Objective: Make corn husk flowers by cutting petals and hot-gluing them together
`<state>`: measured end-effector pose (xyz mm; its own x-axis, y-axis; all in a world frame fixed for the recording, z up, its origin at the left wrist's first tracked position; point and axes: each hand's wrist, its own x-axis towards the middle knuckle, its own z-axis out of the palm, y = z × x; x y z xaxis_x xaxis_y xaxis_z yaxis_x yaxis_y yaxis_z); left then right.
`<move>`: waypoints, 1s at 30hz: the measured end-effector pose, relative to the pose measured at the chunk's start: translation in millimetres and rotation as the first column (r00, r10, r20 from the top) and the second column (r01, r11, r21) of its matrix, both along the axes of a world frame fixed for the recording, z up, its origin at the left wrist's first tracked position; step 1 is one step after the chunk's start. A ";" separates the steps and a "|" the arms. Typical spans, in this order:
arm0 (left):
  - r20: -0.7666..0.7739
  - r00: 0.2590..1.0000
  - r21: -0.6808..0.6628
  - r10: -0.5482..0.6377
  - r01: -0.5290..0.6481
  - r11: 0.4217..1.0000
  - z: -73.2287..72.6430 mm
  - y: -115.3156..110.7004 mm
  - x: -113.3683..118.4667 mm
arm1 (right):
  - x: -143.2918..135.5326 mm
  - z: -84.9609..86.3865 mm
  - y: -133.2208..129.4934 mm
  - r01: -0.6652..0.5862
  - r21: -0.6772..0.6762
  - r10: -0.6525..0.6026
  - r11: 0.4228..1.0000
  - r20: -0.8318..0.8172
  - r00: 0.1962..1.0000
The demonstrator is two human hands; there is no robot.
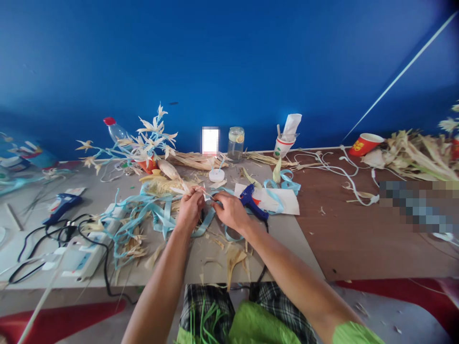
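Observation:
Over the middle of the table, my left hand [192, 205] is closed, its fingers pinching a pale strip of corn husk [178, 190] that pokes out on the left. Close beside it, my right hand [229, 209] is pinched around a thin stem [208, 194] that spans the small gap between both hands. Fingers hide most of both pieces. A blue glue gun [251, 200] lies on a white sheet [287, 200] just right of my right hand. Light blue ribbon [167, 217] lies tangled left of and beneath my hands. Husk scraps [234, 260] are scattered in front.
Husk flowers on blue stems [154, 129] stand at the back left. Behind my hands are a glass jar [235, 145] and a white round dish [216, 175]. Leftward lie another glue gun [64, 204] and a power strip [91, 253] with black cables. A red cup [364, 145] lies tilted at right.

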<state>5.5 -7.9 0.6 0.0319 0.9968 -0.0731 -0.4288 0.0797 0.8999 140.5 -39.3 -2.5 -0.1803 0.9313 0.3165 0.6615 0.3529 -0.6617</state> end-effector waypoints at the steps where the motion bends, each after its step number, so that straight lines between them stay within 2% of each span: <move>1: -0.002 1.000 0.002 0.000 0.000 1.000 0.2 -0.6 0.3 | -0.3 0.6 0.2 -0.011 0.003 0.011 1.000 -0.037 0.999; 5: -0.005 1.000 -0.008 0.009 -0.009 1.000 3.1 -3.2 1.7 | -1.0 3.2 1.6 -0.051 -0.024 0.045 0.998 -0.207 0.977; 9: 0.020 1.000 -0.005 0.009 -0.009 1.000 3.4 -3.0 2.5 | -0.7 2.7 3.8 0.014 -0.134 -0.057 0.991 -0.325 0.944; 12: 0.029 1.000 0.003 -0.009 0.009 1.000 1.0 -2.6 3.6 | -2.3 0.4 4.6 -0.001 -0.199 -0.081 0.980 -0.405 0.911; 17: 0.036 0.997 -0.021 -0.067 0.068 0.997 -1.7 -6.2 9.6 | -6.2 -2.1 5.5 -0.004 -0.170 -0.086 0.985 -0.521 0.849; 20: 0.030 0.992 -0.023 -0.122 0.123 0.992 -1.1 -8.5 12.9 | -3.8 -1.3 7.3 0.065 -0.145 -0.135 0.987 -0.540 0.831; 23: 0.026 0.992 -0.027 -0.125 0.126 0.992 0.6 -8.8 13.0 | 1.6 2.1 8.1 0.126 -0.157 -0.192 0.979 -0.530 0.826; 30: -0.033 0.997 -0.004 -0.071 0.070 0.998 -3.1 -3.5 7.0 | 10.1 12.5 5.2 0.147 -0.124 -0.183 0.981 -0.365 0.913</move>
<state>12.5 -11.5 -2.5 0.0996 0.9920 -0.0779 -0.3916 0.1110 0.9134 150.6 -34.1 10.0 0.0926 0.9659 0.2419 0.4033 0.1857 -0.8960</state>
